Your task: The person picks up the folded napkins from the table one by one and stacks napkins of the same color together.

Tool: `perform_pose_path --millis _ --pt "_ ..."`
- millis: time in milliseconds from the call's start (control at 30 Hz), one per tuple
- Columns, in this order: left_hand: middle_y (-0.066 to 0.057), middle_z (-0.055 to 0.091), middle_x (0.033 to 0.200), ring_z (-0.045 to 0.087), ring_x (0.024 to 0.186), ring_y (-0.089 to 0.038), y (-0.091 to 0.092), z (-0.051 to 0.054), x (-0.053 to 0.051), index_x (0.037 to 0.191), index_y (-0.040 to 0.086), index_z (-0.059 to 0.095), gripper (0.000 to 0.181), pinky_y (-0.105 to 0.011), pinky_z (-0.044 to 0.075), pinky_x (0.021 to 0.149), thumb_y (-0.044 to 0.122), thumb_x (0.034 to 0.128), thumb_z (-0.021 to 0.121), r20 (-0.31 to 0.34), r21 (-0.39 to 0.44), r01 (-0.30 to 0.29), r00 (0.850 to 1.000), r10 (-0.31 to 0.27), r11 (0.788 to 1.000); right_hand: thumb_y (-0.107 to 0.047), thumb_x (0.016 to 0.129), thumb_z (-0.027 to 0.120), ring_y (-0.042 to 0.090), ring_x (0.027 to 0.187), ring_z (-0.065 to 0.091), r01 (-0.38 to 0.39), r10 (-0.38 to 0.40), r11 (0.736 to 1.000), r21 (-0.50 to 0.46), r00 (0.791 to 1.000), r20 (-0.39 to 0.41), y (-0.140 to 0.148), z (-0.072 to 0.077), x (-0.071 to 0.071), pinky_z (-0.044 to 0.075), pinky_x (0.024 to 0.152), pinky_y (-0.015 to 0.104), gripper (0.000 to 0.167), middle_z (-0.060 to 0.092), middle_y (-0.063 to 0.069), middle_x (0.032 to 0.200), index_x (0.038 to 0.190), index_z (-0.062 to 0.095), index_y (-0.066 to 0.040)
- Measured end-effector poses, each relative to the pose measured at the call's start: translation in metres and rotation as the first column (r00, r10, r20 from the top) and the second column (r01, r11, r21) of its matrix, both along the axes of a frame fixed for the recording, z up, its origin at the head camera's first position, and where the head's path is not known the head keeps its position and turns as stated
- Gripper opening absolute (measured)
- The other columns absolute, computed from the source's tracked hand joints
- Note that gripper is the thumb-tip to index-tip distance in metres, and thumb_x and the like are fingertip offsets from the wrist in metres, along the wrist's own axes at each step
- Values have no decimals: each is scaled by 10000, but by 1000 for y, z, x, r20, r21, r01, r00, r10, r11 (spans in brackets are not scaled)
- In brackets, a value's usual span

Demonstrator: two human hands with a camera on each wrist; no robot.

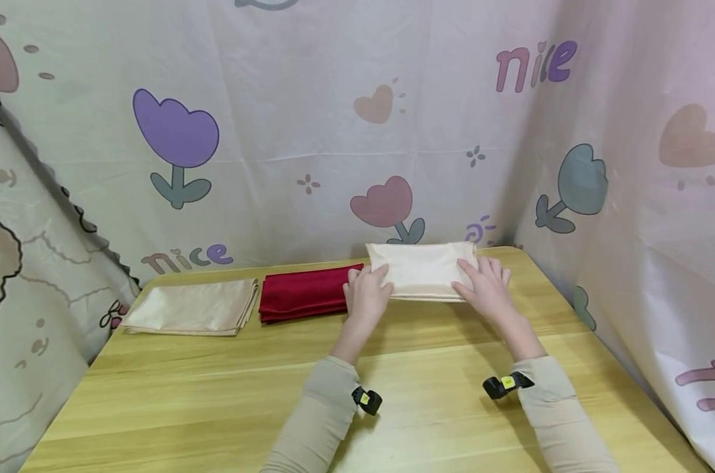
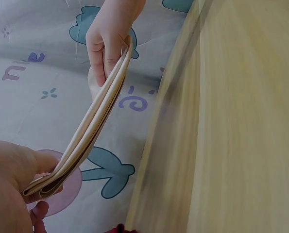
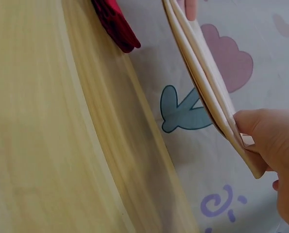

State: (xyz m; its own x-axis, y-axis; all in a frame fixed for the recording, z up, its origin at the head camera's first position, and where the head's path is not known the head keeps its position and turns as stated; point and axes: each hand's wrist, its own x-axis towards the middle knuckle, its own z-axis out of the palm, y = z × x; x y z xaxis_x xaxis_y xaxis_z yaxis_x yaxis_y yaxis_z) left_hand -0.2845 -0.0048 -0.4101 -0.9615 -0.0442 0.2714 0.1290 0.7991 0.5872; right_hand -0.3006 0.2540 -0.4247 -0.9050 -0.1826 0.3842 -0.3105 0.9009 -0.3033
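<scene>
Both hands hold a folded cream cloth [image 1: 425,269] up off the table at the back right. My left hand [image 1: 369,292] pinches its left end, thumb on top and fingers underneath. At the opposite end my right hand [image 1: 486,286] grips it the same way. Several stacked layers show along the folded cloth's edge [image 2: 93,124] in the left wrist view. In the right wrist view the right thumb [image 3: 251,121] presses on the cloth [image 3: 207,73]. Just left of the left hand lies a folded dark red cloth [image 1: 306,292], partly hidden by that hand.
Another folded cream cloth [image 1: 194,307] lies at the left end of the wooden table [image 1: 227,401]. A printed fabric curtain [image 1: 286,118] with flowers and hearts hangs behind the table and along both sides.
</scene>
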Motion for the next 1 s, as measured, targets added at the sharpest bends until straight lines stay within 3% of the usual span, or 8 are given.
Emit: perform_pose_path --millis 133,367,733,1000 --pt "-76 649 1419 506 1189 -305 -6 5 2 1380 268 678 433 -454 429 932 290 951 730 9 -26 -1 1000 1 1000 -336 976 670 495 1283 336 3 -4 1000 15 1000 20 -4 3 3 236 1011 643 606 469 345 1348 1474 524 -23" --pt "-76 666 1386 512 1180 -312 -17 10 8 1373 275 685 427 -453 438 928 314 950 733 6 -70 -2 1000 3 998 -335 959 694 501 1263 362 -14 14 1000 14 1000 -13 -12 4 8 254 998 644 613 483 355 1342 1462 539 -20" --pt "-96 685 1354 523 1158 -338 -36 15 22 1360 238 697 411 -470 447 902 300 954 725 -45 -72 18 999 -21 997 -341 952 714 485 1260 362 -26 26 1000 0 999 -24 -27 4 18 247 998 629 637 475 345 1371 1473 533 -23" --pt "-109 702 1323 538 1101 -331 -49 14 29 1346 230 708 394 -441 459 825 291 957 723 -82 -138 15 996 -27 990 -344 944 726 496 1266 378 -35 35 999 -11 998 -45 -38 2 27 256 998 633 647 485 348 1369 1470 538 -19"
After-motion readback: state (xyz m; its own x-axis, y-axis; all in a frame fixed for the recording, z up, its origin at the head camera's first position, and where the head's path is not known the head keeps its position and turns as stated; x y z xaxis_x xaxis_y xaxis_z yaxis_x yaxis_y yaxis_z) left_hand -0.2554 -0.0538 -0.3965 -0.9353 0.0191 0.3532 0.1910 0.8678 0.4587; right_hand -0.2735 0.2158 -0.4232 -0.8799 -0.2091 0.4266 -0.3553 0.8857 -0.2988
